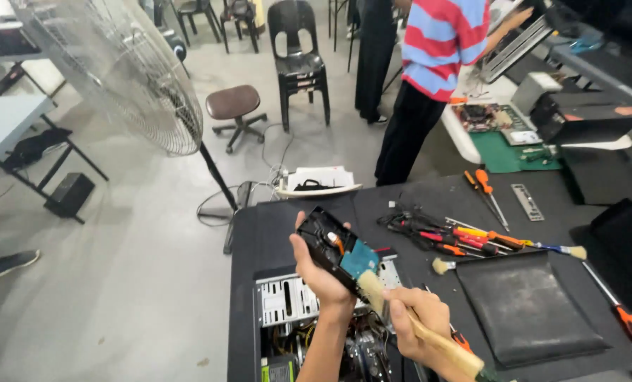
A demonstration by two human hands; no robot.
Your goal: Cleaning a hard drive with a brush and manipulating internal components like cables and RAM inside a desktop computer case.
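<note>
Left hand (321, 274): fingers wrapped around a hard drive (337, 251), held tilted.
Right hand (416, 322): fingers gripped on a brush (408, 320), bristles touching the drive.

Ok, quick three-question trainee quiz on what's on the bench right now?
1. True or false: the left hand holds the hard drive above the open computer case.
2. What does the right hand grip? A) screwdriver B) wooden-handled brush C) pliers
3. What lies right of the drive on the black table?

Key: 1 true; 2 B; 3 a pile of screwdrivers.
</note>
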